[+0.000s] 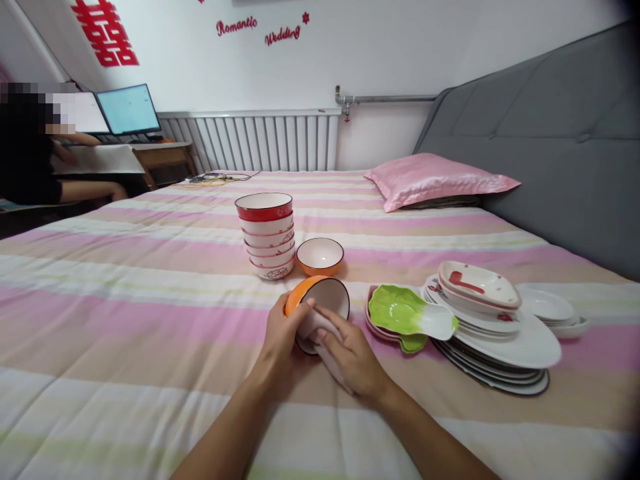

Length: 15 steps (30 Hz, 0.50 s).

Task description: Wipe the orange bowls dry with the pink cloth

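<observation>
My left hand [283,328] is closed on the rim of an orange bowl [333,297] with a white inside and dark edge. The bowl is tipped on its side above the bed. My right hand [353,353] grips a pale cloth [320,327] and presses it against the bowl's inner wall; part of the cloth hangs below the fingers. Just behind stands a second orange bowl [320,253], upright. To its left rises a stack of white bowls [270,243] with red trim, topped by a red bowl [264,212].
On the right lie a green leaf-shaped dish [400,310], a stack of plates [530,343] and small white dishes [547,305]. A pink pillow [440,177] rests by the grey headboard [540,127]. A person [25,147] sits at a desk [160,157] far left. Cables [220,178] lie on the bed's far edge.
</observation>
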Available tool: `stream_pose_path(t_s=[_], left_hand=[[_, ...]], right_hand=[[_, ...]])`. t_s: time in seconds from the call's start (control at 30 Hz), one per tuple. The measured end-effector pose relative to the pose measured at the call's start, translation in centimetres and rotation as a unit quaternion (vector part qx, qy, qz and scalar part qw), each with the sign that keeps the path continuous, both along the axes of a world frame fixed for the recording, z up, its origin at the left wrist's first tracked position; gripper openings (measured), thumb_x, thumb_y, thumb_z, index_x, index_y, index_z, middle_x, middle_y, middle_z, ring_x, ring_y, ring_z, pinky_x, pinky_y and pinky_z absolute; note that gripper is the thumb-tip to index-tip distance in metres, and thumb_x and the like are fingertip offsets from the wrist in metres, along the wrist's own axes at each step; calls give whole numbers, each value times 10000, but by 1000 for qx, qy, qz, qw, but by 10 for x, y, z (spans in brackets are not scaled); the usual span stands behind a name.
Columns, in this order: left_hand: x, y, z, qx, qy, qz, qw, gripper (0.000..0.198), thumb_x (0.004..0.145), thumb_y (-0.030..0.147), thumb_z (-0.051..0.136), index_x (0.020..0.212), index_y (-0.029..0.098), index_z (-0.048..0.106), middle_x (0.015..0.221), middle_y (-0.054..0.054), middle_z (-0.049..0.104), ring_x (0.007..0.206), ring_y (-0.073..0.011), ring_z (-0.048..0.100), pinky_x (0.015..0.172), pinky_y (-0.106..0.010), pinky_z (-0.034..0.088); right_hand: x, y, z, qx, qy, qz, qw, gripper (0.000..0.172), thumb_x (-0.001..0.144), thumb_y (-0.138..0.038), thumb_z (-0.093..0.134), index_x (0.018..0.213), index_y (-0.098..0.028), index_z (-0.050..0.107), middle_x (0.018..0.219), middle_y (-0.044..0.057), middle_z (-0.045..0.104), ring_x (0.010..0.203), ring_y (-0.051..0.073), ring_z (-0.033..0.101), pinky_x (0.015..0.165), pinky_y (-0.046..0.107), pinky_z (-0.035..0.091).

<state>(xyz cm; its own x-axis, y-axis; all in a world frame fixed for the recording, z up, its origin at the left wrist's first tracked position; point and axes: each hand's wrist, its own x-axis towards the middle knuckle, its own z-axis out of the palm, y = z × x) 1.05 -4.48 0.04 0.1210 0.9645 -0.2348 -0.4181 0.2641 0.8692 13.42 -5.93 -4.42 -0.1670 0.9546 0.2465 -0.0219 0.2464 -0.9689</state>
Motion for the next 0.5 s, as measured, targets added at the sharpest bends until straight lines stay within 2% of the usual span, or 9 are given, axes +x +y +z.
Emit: stream_pose_path(t_s=[0.1, 0.17, 0.33, 0.5], left_hand=[[0, -3, 0, -2, -18, -31, 999, 468, 731, 377, 726, 1138, 244, 537, 842, -15, 611, 664, -154, 616, 554, -251, 480], [1, -5, 0, 3, -19, -33, 999, 490, 738, 394, 722, 1159, 229, 535, 886, -42, 626, 691, -172, 631, 564, -266, 492], [4, -4, -1, 67, 24, -4, 997, 486, 738, 399, 732, 1147, 186, 577, 956, -77, 643, 796, -202, 644, 650, -283, 512], [4, -3, -2, 118, 107, 2, 987, 485, 721, 399, 750, 1118, 158, 608, 1011, -100, 652, 926, -237, 626, 736, -283, 506]], right_hand=[[-1, 7, -5, -71, 98, -108, 987, 469, 859, -359, 569, 1306, -221, 531, 1352, 65, 565, 1272, 241, 498, 1090, 427, 372], [0, 9, -5, -98, 146, -138, 975, 511, 847, -385, 580, 1327, -224, 508, 1372, 63, 546, 1311, 247, 455, 1106, 438, 353], [-2, 2, 0, -92, 194, -95, 972, 550, 875, -429, 559, 1391, -292, 427, 1474, 11, 429, 1392, 214, 342, 1161, 416, 271], [-4, -8, 4, -53, 126, -3, 991, 560, 920, -442, 496, 1441, -306, 342, 1534, -6, 321, 1431, 189, 254, 1178, 383, 233]])
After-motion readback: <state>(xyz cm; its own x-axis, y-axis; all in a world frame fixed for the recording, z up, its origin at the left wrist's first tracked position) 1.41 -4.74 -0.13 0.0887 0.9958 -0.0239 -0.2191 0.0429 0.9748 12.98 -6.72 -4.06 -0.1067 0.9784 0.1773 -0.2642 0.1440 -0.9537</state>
